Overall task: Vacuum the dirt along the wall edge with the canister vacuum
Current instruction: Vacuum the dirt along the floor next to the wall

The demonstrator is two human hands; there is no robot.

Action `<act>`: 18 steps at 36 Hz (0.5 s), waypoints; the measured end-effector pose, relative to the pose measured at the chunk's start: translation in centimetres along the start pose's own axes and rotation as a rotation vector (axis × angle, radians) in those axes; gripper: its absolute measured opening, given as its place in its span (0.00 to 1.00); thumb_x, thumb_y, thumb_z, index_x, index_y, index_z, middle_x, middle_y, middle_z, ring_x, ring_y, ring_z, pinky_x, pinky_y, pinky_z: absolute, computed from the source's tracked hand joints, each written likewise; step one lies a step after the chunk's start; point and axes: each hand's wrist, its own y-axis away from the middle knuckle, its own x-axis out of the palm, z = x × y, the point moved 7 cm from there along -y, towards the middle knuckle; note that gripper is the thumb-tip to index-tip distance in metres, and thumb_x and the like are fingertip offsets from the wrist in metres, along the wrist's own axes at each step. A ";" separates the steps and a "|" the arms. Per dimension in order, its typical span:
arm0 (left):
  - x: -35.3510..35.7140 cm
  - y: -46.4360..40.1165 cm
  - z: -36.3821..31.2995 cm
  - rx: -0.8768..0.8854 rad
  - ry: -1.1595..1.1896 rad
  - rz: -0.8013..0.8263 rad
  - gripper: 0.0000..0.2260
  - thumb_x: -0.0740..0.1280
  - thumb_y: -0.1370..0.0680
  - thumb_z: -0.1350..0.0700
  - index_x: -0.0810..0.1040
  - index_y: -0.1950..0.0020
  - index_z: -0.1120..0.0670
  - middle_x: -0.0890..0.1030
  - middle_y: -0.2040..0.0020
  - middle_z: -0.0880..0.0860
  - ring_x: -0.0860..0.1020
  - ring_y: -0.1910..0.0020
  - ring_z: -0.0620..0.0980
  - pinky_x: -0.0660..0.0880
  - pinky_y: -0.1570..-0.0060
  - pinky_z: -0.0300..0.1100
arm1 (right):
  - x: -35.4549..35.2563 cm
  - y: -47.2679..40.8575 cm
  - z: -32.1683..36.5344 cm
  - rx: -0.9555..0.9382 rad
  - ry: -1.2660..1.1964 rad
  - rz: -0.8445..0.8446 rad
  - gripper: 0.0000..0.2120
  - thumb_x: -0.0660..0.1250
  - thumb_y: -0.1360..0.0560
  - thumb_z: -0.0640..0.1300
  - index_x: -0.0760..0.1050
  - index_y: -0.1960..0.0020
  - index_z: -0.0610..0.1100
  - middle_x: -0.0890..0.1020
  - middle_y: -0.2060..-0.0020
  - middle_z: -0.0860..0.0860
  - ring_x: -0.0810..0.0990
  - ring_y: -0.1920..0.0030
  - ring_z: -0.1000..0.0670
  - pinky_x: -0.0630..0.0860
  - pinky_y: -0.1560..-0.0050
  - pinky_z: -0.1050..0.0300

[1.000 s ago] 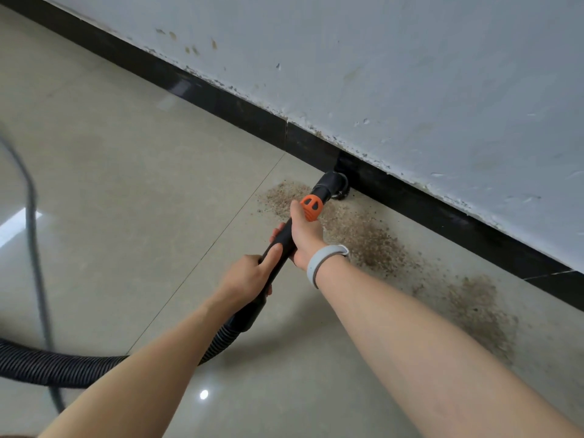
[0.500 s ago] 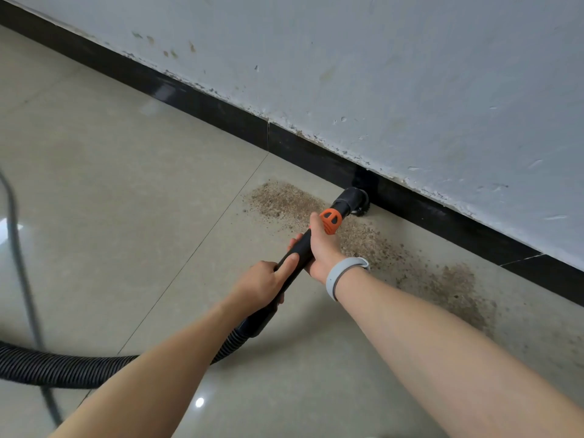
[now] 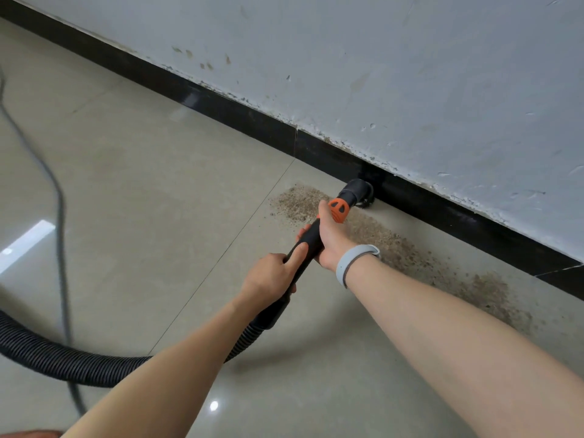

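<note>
Both hands are wrapped around the black wand [image 3: 308,245]. The right hand [image 3: 330,240] grips it up front, right behind the orange collar [image 3: 338,210], thumb lying along the top. The left hand [image 3: 271,276] grips lower down, near where the wand meets the ribbed hose [image 3: 63,361], its thumb stretched up the tube. So it's a firm two-handed hold, nothing loose.

The arms are pretty much straight, reaching forward and down, with the right forearm crossing in from the lower right and the left coming up from the bottom middle. There's a grey band [image 3: 350,262] on the right wrist.

The nozzle [image 3: 357,189] is parked on the floor tight against the black skirting [image 3: 252,118], right where the floor meets the wall. The dirt [image 3: 410,257] runs in a strip along that floor edge, a patch just left of the nozzle and a longer streak going off to the right.

Tips for this bit, imo: keep the nozzle mouth flat on the tile and hugging the skirting, and drag slowly along the edge so it doesn't skip grit. Steer with the front hand, and let the back hand just carry the weight and feed the hose. I'd watch the cord [image 3: 60,216] and the hose loop on the left so they don't tug the wand off line. Most of the dirt looks uncleared yet, so there's plenty left to do.
</note>
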 end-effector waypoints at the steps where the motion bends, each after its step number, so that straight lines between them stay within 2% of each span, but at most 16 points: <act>1: -0.8 0.1 0.5 -0.010 0.008 -0.026 0.31 0.51 0.21 0.34 0.75 0.70 0.55 0.78 0.79 0.47 0.77 0.78 0.43 0.74 0.65 0.40 | 1.1 0.0 -0.1 -0.009 0.015 0.022 0.19 0.65 0.22 0.57 0.68 0.49 0.41 0.73 0.73 0.46 0.74 0.76 0.47 0.75 0.69 0.53; 4: -3.5 0.5 2.0 -0.034 0.064 -0.110 0.31 0.51 0.20 0.35 0.75 0.69 0.56 0.79 0.77 0.48 0.78 0.77 0.45 0.72 0.67 0.39 | 4.5 0.5 -0.6 -0.033 0.035 0.086 0.19 0.66 0.23 0.57 0.68 0.55 0.41 0.74 0.73 0.46 0.74 0.75 0.47 0.76 0.68 0.53; 11: -9.0 1.0 5.0 -0.073 0.104 -0.280 0.30 0.54 0.20 0.37 0.77 0.70 0.57 0.79 0.77 0.51 0.78 0.77 0.47 0.73 0.67 0.41 | 11.2 1.4 -2.1 0.019 -0.008 0.260 0.14 0.68 0.22 0.48 0.66 0.56 0.40 0.72 0.68 0.45 0.73 0.72 0.46 0.75 0.67 0.52; 18: -10.2 0.9 6.5 -0.123 0.052 -0.241 0.34 0.52 0.20 0.35 0.78 0.71 0.58 0.81 0.73 0.54 0.81 0.71 0.51 0.75 0.63 0.42 | 12.5 1.4 -3.0 0.036 0.087 0.265 0.15 0.63 0.20 0.51 0.66 0.55 0.40 0.74 0.66 0.45 0.75 0.70 0.47 0.77 0.59 0.49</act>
